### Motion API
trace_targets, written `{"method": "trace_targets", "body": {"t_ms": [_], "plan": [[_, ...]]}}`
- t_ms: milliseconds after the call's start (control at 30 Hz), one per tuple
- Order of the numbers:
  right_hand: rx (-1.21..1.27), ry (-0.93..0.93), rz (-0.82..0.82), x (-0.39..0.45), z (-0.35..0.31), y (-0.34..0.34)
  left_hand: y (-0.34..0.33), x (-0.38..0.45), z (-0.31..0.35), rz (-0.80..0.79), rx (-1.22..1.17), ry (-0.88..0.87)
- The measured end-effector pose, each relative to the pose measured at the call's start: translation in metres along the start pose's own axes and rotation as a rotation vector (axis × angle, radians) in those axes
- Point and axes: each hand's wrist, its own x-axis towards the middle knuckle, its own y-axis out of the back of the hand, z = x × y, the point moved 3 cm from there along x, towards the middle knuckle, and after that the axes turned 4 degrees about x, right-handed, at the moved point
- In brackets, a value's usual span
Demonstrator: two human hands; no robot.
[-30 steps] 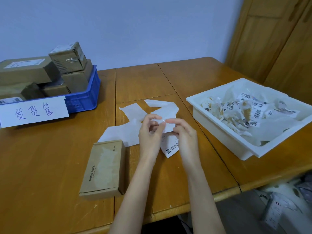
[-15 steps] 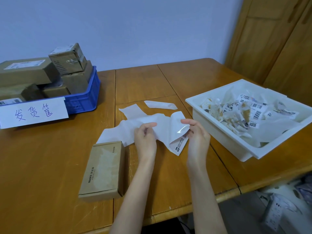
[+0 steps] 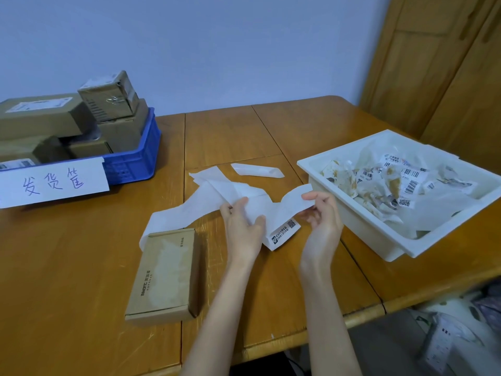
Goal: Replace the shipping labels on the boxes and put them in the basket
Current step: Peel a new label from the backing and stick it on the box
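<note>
a wooden table (image 3: 271, 131) is being backed by a pale blue wall and wooden doors. a label sheet (image 3: 282, 213) is being pinched between the left hand (image 3: 244, 226) and the right hand (image 3: 322, 221), with the brown box (image 3: 165, 272) lying just left. the blue basket (image 3: 132, 158) is being fronted by a handwritten sign (image 3: 51, 181). barcoded scraps are being held in a white tray (image 3: 379, 240).
</note>
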Motion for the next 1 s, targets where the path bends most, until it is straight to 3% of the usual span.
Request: {"method": "trace_targets", "body": {"t_ms": [267,467,533,600,667,800,1000], "plan": [[0.058,0.046,0.011,-0.002,0.003,0.003,-0.008,-0.004,-0.010,0.070,0.134,-0.087],[-0.005,0.149,-0.030,-0.007,0.012,0.002,0.002,-0.018,-0.004,0.499,0.222,-0.195],[-0.011,0.170,-0.040,-0.008,0.011,0.002,0.005,-0.013,0.001,0.425,0.156,-0.346],[-0.012,0.190,-0.049,-0.013,0.012,0.002,0.000,-0.007,0.002,0.199,0.079,-0.475],[0.000,0.204,-0.050,-0.017,0.011,0.003,-0.003,-0.004,0.002,0.068,0.156,-0.493],[0.015,0.251,-0.029,-0.017,0.007,0.003,-0.008,-0.008,-0.004,0.012,0.489,-0.409],[-0.005,0.217,-0.079,-0.013,0.009,0.001,-0.008,-0.009,-0.005,0.040,0.563,-0.350]]}}
